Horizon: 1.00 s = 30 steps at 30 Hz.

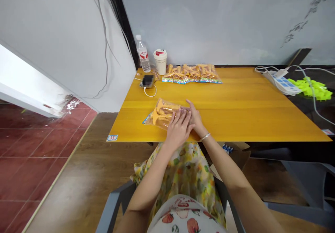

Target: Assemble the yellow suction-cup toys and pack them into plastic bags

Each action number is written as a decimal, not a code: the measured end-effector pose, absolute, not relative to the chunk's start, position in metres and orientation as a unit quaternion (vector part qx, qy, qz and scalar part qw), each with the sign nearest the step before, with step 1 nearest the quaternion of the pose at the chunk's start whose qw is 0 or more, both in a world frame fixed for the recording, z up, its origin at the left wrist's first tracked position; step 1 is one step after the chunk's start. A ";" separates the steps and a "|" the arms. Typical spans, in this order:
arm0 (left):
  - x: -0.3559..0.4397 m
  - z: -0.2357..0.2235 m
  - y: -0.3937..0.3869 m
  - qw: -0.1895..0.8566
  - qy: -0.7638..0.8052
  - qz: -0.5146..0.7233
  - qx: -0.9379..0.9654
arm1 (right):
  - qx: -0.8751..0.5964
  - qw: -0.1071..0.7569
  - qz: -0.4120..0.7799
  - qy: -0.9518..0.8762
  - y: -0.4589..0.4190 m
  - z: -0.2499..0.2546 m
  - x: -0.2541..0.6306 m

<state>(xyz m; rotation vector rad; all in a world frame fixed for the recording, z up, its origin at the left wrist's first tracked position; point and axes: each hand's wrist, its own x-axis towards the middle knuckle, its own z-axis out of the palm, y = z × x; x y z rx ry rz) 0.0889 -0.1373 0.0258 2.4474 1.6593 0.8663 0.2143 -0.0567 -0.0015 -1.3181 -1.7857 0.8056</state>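
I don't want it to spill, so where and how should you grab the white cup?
Probably around the cup, just below its lid, from the near side. It stands upright and looks round, with the bottle on its left and bags crowding its base on the right.

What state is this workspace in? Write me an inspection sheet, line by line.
Surface: yellow-brown, wood-look rectangular tabletop.
Job's things: clear plastic bag of orange pieces under the hands; row of similar filled bags at the back.
Clutter: clear plastic water bottle, white lidded cup, dark phone-like device, back left.
Hands: bare left hand flat on the bag; bare right hand at its right end.
Cables: thin white cable by the device; blue-and-white power strip, right.
Surroundings: grey wall; neon-yellow pile right.
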 end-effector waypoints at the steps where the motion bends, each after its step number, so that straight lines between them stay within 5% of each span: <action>1: 0.083 0.028 -0.137 0.033 0.527 0.278 0.803 | -0.537 0.353 0.284 -0.711 -0.056 0.003 0.219; 15: 0.038 0.013 -0.087 -0.005 0.628 0.201 0.752 | -0.635 0.234 0.136 -0.723 -0.015 0.010 0.262; 21: 0.053 0.032 -0.054 -0.026 0.715 0.180 0.675 | -0.642 0.270 0.212 -0.686 0.037 0.006 0.260; 30: 0.014 0.046 0.008 0.098 0.669 0.170 0.716 | -0.583 0.374 0.260 -0.672 0.057 -0.016 0.269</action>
